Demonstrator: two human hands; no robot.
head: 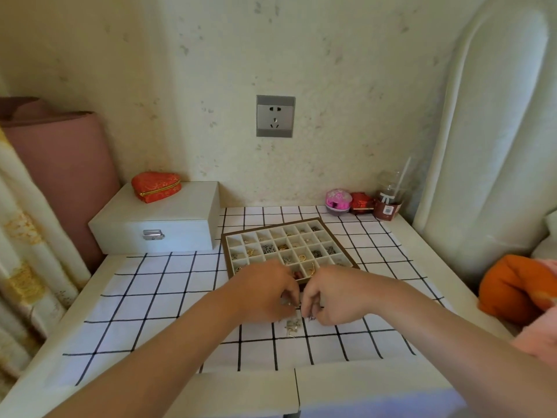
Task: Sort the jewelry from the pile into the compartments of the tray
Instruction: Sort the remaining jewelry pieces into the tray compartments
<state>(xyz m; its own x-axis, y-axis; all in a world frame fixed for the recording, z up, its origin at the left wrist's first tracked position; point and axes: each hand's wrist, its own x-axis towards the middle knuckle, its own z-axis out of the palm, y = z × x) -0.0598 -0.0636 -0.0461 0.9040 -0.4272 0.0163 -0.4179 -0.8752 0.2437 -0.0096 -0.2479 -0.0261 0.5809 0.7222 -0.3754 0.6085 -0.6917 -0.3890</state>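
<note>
Box (153, 224) stands rear left on the tabletop (241, 390). Tray (271, 226) lies centre, many compartments filled. Left hand (268, 294) curls over the pile (293, 324) just before the tray; its grip cannot be told. Right hand (334, 297), alongside, pinches a small piece (312, 318).

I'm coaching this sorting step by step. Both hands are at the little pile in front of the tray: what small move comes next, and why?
Probably lift the right hand, which seems to pinch a small dark piece, and carry it forward to the tray. The pile lies just before the tray. Whether the left hand holds anything is unclear.
</note>
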